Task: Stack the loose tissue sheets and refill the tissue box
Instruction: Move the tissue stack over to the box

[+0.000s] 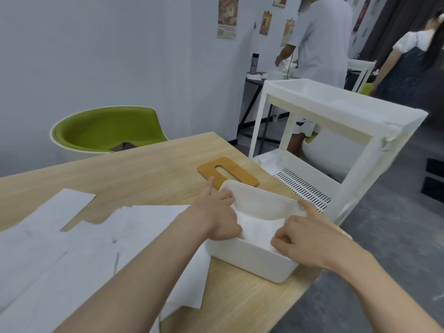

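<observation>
An open white tissue box (252, 258) stands near the table's right edge, with folded white tissues (258, 230) lying inside it. My left hand (219, 213) reaches into the box's left end, forefinger stretched out over the rim, the other fingers pressing on the tissues. Over the right end, my right hand (302, 239) has its fingers curled down onto the tissues and its forefinger along the far rim. Several loose tissue sheets (79, 246) are spread flat on the table to the left. The box's wooden lid (228, 174), with an oval slot, lies just behind the box.
The wooden table (149, 169) ends just right of the box. A white shelf cart (336, 131) stands beyond that edge. A green chair (105, 131) sits behind the table. Two people stand at the back right by another table.
</observation>
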The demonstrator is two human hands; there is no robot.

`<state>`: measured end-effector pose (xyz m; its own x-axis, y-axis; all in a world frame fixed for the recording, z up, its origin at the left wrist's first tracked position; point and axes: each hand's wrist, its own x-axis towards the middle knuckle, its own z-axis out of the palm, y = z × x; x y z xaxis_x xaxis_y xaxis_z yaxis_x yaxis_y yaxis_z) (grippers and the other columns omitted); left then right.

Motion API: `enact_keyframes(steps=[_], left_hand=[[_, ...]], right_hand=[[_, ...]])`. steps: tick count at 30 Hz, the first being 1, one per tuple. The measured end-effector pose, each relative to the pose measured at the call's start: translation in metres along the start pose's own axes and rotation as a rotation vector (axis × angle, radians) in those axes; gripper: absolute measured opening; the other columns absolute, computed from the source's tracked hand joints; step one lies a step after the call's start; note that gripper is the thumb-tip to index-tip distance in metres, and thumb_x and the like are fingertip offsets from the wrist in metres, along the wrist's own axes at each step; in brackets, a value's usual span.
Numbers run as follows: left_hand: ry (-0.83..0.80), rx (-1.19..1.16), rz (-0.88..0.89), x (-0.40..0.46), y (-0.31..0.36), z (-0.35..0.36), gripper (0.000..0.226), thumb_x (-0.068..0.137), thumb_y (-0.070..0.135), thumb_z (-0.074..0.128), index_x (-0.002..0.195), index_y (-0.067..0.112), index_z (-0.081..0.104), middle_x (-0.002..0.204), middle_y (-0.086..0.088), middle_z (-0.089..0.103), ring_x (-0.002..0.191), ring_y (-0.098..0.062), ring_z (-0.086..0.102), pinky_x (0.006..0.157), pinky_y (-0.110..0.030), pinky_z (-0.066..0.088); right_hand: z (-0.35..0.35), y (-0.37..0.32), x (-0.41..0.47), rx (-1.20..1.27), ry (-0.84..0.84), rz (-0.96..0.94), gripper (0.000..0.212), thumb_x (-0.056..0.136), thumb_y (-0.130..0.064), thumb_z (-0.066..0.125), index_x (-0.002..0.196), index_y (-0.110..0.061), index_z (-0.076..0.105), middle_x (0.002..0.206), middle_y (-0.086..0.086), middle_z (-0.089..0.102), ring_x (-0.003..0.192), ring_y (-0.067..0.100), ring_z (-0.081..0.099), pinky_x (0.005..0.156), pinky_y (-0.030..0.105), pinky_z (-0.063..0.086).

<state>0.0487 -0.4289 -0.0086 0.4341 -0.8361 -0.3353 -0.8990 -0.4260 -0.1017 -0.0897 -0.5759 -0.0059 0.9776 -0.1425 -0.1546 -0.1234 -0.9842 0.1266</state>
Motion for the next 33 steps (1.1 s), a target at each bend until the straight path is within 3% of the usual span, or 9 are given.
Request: enact_keyframes(steps=[3,6,11,16,21,24,26,29,33], left_hand=[[0.025,-0.018,-0.003,0.002,-0.001,0.003,0.050,0.101,0.039,0.023,0.130,0.025,0.061,0.161,-0.008,0.020,0.150,-0.018,0.000,0.110,-0.055,-0.024],[0.067,-0.045,-0.010,0.001,0.000,0.005,0.053,0.100,0.040,0.024,0.110,0.019,0.072,0.135,-0.005,0.054,0.141,-0.019,0.026,0.112,-0.056,-0.019],[0.122,-0.052,-0.034,-0.005,0.003,0.004,0.052,0.100,0.040,0.026,0.125,0.017,0.065,0.159,-0.003,0.026,0.149,-0.017,0.004,0.116,-0.056,-0.016],[0.115,-0.077,-0.064,-0.010,0.003,0.001,0.058,0.102,0.040,0.021,0.108,0.010,0.070,0.124,-0.011,0.061,0.134,-0.019,0.037,0.118,-0.052,-0.013],[0.062,-0.003,-0.061,-0.011,0.005,-0.004,0.062,0.103,0.036,0.015,0.106,0.010,0.071,0.115,-0.015,0.062,0.129,-0.020,0.040,0.117,-0.053,-0.016],[0.063,-0.008,-0.048,-0.013,0.004,-0.004,0.060,0.103,0.037,0.016,0.108,0.012,0.070,0.117,-0.015,0.062,0.129,-0.021,0.041,0.117,-0.054,-0.014],[0.167,-0.108,-0.014,-0.017,0.003,-0.001,0.055,0.103,0.039,0.020,0.112,0.018,0.070,0.124,-0.010,0.063,0.131,-0.020,0.042,0.116,-0.053,-0.014],[0.451,-0.343,-0.003,-0.034,-0.001,0.005,0.040,0.103,0.036,0.035,0.138,0.027,0.052,0.151,0.004,0.041,0.142,-0.015,0.029,0.119,-0.047,-0.003],[0.664,-0.600,-0.092,-0.077,-0.007,0.022,0.043,0.101,0.033,0.044,0.144,0.031,0.043,0.153,0.011,0.035,0.140,-0.008,0.030,0.115,-0.034,0.016]], right_hand=[[-0.004,-0.001,-0.002,-0.050,0.011,0.014,0.045,0.096,-0.045,0.030,0.068,-0.024,0.059,0.081,-0.007,0.053,0.087,0.004,0.043,0.117,0.042,-0.008],[-0.007,-0.003,-0.004,0.014,-0.004,0.033,0.047,0.096,-0.051,0.031,0.092,-0.028,0.072,0.099,-0.013,0.048,0.104,0.002,0.039,0.116,0.039,-0.010],[-0.003,0.000,-0.002,0.074,-0.020,0.027,0.043,0.096,-0.052,0.032,0.070,-0.031,0.060,0.096,-0.017,0.058,0.105,-0.005,0.042,0.117,0.040,-0.011],[0.000,0.003,0.004,0.062,-0.084,0.018,0.045,0.094,-0.041,0.032,0.092,-0.019,0.071,0.097,-0.005,0.070,0.106,-0.004,0.049,0.113,0.037,-0.019],[-0.004,-0.002,0.003,0.066,-0.057,0.057,0.044,0.095,-0.042,0.036,0.094,-0.017,0.073,0.101,-0.001,0.071,0.108,0.006,0.053,0.115,0.036,-0.015],[-0.008,-0.006,0.001,0.114,-0.041,0.066,0.043,0.096,-0.043,0.036,0.088,-0.022,0.073,0.092,-0.007,0.071,0.102,0.001,0.056,0.117,0.038,-0.014],[-0.008,-0.007,-0.003,0.112,0.037,0.069,0.040,0.097,-0.045,0.034,0.089,-0.031,0.070,0.093,-0.019,0.068,0.103,-0.006,0.052,0.117,0.037,-0.011],[-0.008,-0.011,-0.011,0.190,0.336,0.074,0.040,0.092,-0.055,0.028,0.100,-0.046,0.066,0.104,-0.030,0.061,0.115,-0.007,0.047,0.113,0.034,0.001],[-0.010,-0.038,-0.020,0.419,0.645,-0.040,0.034,0.086,-0.053,0.036,0.094,-0.043,0.068,0.101,-0.031,0.063,0.111,-0.007,0.051,0.102,0.026,0.019]])
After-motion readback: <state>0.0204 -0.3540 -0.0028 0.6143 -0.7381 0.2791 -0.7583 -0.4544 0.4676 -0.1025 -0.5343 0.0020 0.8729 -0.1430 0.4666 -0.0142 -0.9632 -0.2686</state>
